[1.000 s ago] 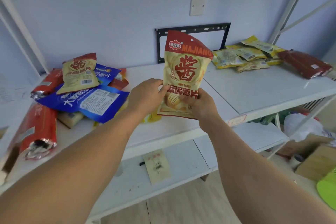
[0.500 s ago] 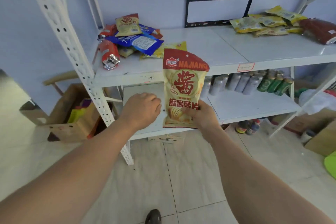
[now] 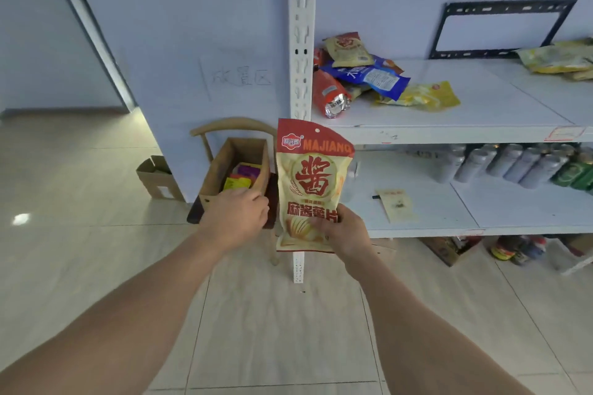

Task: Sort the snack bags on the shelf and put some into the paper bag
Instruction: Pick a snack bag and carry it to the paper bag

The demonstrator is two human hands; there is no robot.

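Observation:
My right hand (image 3: 343, 231) grips the lower part of a cream and red MAJIANG snack bag (image 3: 313, 176) and holds it upright in front of the shelf post. An open brown paper bag (image 3: 224, 157) stands on a wooden chair (image 3: 231, 123) just to its left, with purple and yellow packets inside. In front of the paper bag's near rim hovers my left hand (image 3: 236, 215), fingers loosely curled and holding nothing I can see. A heap of snack bags (image 3: 362, 77) in red, blue and yellow lies on the left end of the white shelf (image 3: 449, 133).
More yellow snack bags (image 3: 558, 58) lie at the shelf's far right. Cans (image 3: 513, 163) line the lower shelf, with a paper slip beside them. The white perforated post (image 3: 300, 26) stands between chair and shelf. A small cardboard box (image 3: 157, 176) sits on the tiled floor by the wall.
I have turned left and away from the shelf, so the chair and paper bag now sit ahead. My left hand let go of the snack bag and moved over to the paper bag.

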